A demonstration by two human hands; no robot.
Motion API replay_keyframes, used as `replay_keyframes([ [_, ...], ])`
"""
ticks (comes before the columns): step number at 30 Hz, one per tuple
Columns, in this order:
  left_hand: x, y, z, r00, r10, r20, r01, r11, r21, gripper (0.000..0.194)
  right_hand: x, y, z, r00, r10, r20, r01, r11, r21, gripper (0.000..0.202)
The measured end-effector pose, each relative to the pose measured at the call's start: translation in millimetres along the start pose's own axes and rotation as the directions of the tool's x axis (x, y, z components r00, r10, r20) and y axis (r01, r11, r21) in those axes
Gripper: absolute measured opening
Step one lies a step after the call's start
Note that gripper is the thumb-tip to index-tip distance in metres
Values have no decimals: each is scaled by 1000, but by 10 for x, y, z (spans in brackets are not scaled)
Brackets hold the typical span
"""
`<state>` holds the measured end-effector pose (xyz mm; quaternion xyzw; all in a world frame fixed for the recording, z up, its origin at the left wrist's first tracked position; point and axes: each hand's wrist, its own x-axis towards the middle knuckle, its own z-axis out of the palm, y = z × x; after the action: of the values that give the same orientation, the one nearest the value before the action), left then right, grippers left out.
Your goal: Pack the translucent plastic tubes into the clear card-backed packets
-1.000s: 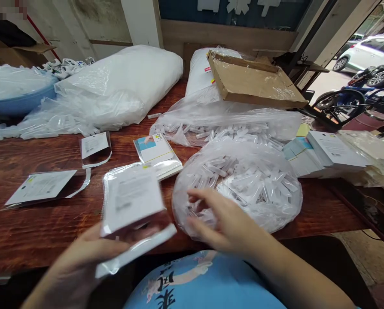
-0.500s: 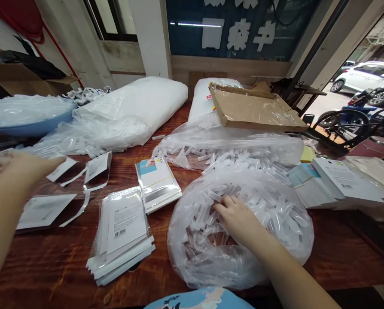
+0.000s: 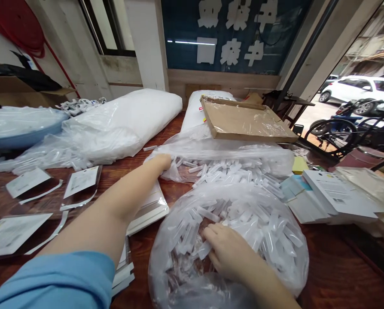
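Note:
My right hand (image 3: 226,246) is inside an open clear plastic bag (image 3: 161,257) full of short translucent plastic tubes (image 3: 275,227). Its curled fingers close on one translucent plastic tube (image 3: 204,250). My left hand (image 3: 163,162) is stretched forward to the left edge of a second clear bag (image 3: 230,150), from which more tubes spill. The fingers of that hand are hidden. Beneath my left forearm lie a packet of cards (image 3: 151,210) and a stack of clear sleeves with cards (image 3: 124,274), both partly covered.
On the left lie several card packets (image 3: 80,182) with white strips. Behind them are a large white bag (image 3: 150,111) and a blue basin (image 3: 27,133). A shallow cardboard tray (image 3: 250,120) rests at the back. Stacked cards (image 3: 336,197) stand on the right of the wooden table (image 3: 327,257).
My left hand has swung from the far left across to the second bag's edge. My right hand stays in the near bag, slightly lower and left in view. The view has shifted.

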<state>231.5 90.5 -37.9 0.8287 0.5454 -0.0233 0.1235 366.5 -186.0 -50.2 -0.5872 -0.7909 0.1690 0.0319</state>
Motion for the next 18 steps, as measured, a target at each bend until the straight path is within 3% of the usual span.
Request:
replay_keyframes([
  [5, 95, -1, 105, 999, -54, -4, 55, 989, 135, 32, 37, 31, 21, 995, -98, -27, 100, 989, 111, 18],
  [10, 10, 61, 54, 999, -21, -49, 32, 971, 238, 32, -56, 81, -15, 990, -53, -131, 92, 943, 318, 18],
  [12, -190, 113, -23, 995, 58, -76, -35, 962, 272, 33, -105, 98, -50, 980, 19, -198, 76, 884, 462, 15],
  [15, -721, 223, -117, 968, 242, -69, -210, 928, 308, 35, -152, 90, -104, 953, 153, -262, 51, 771, 634, 14],
  [18, -1372, 351, -122, 905, 425, -12, -401, 864, 304, 45, -168, 18, -147, 884, 192, -427, 89, 826, 556, 26],
])
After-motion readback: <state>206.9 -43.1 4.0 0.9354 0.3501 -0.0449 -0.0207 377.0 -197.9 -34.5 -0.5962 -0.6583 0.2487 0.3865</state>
